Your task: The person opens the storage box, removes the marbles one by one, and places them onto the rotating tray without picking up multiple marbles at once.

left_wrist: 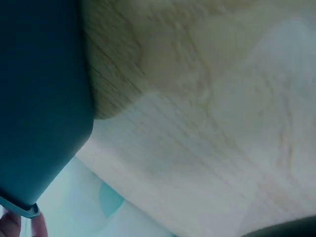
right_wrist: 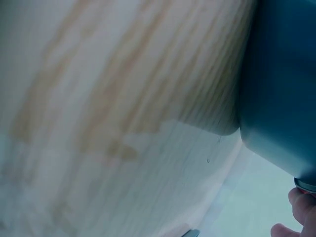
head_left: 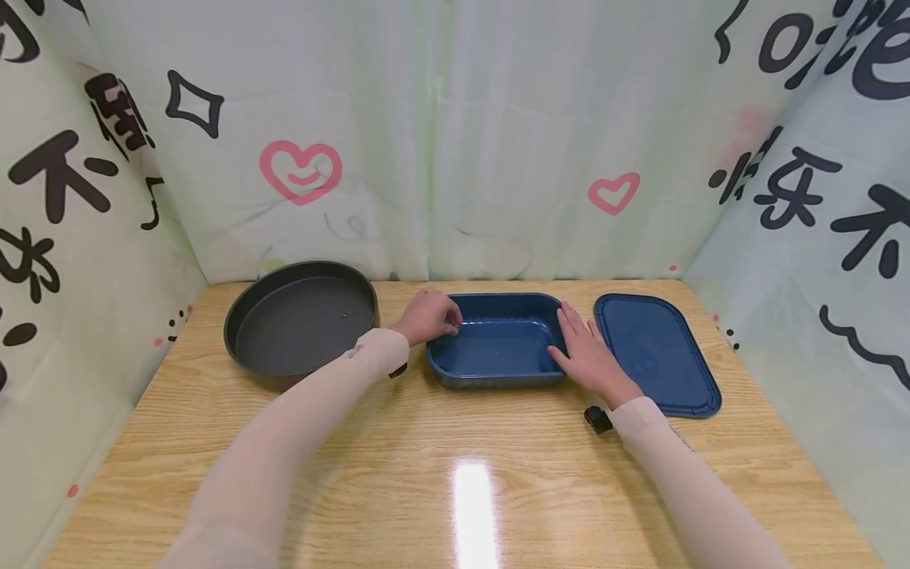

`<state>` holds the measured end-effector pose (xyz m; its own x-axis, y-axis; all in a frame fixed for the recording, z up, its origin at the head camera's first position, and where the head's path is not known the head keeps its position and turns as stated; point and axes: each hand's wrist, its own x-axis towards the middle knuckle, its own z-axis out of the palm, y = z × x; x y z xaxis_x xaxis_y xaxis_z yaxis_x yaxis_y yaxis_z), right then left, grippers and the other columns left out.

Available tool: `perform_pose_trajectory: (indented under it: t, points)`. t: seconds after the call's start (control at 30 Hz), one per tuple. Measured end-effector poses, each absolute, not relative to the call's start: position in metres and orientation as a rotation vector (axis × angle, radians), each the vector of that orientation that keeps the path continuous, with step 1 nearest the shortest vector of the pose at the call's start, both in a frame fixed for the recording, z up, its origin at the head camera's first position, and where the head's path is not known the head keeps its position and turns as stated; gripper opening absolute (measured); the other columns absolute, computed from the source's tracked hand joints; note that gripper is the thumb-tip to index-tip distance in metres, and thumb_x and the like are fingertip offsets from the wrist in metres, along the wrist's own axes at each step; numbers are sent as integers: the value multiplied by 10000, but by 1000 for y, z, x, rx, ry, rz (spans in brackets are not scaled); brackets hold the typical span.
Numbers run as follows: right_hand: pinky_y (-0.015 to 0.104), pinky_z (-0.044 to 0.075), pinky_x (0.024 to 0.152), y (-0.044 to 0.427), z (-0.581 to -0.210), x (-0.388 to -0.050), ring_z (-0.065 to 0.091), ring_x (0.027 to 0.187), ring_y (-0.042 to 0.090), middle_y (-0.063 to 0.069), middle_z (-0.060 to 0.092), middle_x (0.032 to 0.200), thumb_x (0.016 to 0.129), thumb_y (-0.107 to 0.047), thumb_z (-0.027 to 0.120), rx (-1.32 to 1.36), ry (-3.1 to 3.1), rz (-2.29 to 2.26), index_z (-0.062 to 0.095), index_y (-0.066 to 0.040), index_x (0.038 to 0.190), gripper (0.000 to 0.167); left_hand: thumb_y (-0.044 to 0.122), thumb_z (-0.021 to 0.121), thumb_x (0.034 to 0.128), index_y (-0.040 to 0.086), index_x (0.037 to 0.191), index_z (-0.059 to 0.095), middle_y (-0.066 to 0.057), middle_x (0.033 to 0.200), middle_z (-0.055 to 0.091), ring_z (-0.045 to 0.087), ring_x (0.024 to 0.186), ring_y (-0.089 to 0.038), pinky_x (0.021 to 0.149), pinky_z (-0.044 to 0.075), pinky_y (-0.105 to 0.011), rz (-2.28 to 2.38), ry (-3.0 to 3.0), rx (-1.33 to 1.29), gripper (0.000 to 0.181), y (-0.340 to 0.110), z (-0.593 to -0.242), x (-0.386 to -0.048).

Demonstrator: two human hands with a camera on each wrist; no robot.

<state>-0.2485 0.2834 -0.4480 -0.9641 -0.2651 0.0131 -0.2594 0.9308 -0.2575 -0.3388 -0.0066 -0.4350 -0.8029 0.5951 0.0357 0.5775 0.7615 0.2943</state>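
A deep blue rectangular container (head_left: 498,348) stands on the table with its inside bare. My left hand (head_left: 429,314) pinches its left rim, fingers curled over the edge; in the left wrist view, fingertips (left_wrist: 38,224) show at the rim corner below the container wall (left_wrist: 39,98). On the opposite side, my right hand (head_left: 590,356) lies against the right rim with fingers fairly straight and the thumb spread inward. The right wrist view shows the container's outer wall (right_wrist: 281,84) and a few fingers (right_wrist: 303,210) by its rim. Just right of that hand lies a flat blue lid (head_left: 657,356).
A round dark grey pan (head_left: 306,320) sits at the left, close beside my left forearm. The wooden table (head_left: 398,474) ends at a printed curtain (head_left: 512,158) behind, with further curtain walls on both sides. Light glares off the table's front middle.
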Motion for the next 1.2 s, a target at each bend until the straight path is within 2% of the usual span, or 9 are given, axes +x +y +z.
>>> perform_pose_trajectory:
  t: [0.13, 0.3, 0.57, 0.77, 0.97, 1.07, 1.2]
  points:
    - [572, 72, 1150, 283, -448, -248, 70, 1452, 373, 223, 48, 1571, 971, -299, 466, -415, 3061, -406, 102, 71, 1477, 725, 211, 746, 801, 168, 910, 752, 41, 885, 734, 644, 876, -127, 982, 381, -402, 654, 2923, 934, 117, -10, -430, -333]
    - [572, 72, 1149, 283, -449, -247, 75, 1449, 381, 227, 48, 1569, 972, -301, 461, -420, 3059, -407, 102, 75, 1476, 724, 180, 743, 804, 137, 923, 737, 8, 928, 722, 610, 859, -135, 822, 493, -300, 960, 2904, 854, 127, -16, -422, -324]
    - [578, 78, 1146, 283, -448, -245, 81, 1446, 386, 238, 58, 1565, 971, -290, 468, -426, 3059, -416, 111, 83, 1472, 719, 171, 723, 823, 96, 964, 726, -60, 1001, 717, 623, 972, -223, 906, 502, -364, 1469, 2775, 715, 160, -25, -397, -308]
    - [576, 75, 1147, 282, -448, -246, 80, 1447, 385, 236, 55, 1566, 973, -296, 464, -429, 3060, -416, 106, 81, 1473, 721, 179, 751, 795, 81, 966, 733, -79, 978, 730, 657, 925, -212, 837, 532, -323, 1621, 2780, 612, 198, -43, -386, -307]
    - [583, 72, 1143, 282, -447, -246, 79, 1444, 392, 242, 50, 1564, 974, -284, 464, -434, 3058, -423, 99, 82, 1473, 719, 154, 738, 806, 61, 1009, 730, -128, 997, 722, 668, 890, -240, 795, 539, -323, 1717, 2752, 536, 223, -71, -375, -310]
    - [583, 67, 1143, 282, -447, -246, 72, 1446, 390, 242, 44, 1565, 975, -285, 466, -433, 3056, -431, 96, 81, 1474, 721, 161, 724, 820, 73, 1037, 726, -142, 1026, 713, 668, 873, -197, 788, 537, -298, 1769, 2712, 476, 234, -88, -368, -311]
    - [579, 66, 1146, 282, -446, -247, 68, 1448, 387, 237, 42, 1566, 976, -291, 467, -429, 3058, -427, 91, 77, 1476, 726, 172, 704, 837, 62, 1103, 703, -151, 1081, 699, 657, 832, -39, 801, 531, -248, 1825, 2665, 395, 287, -111, -360, -313]
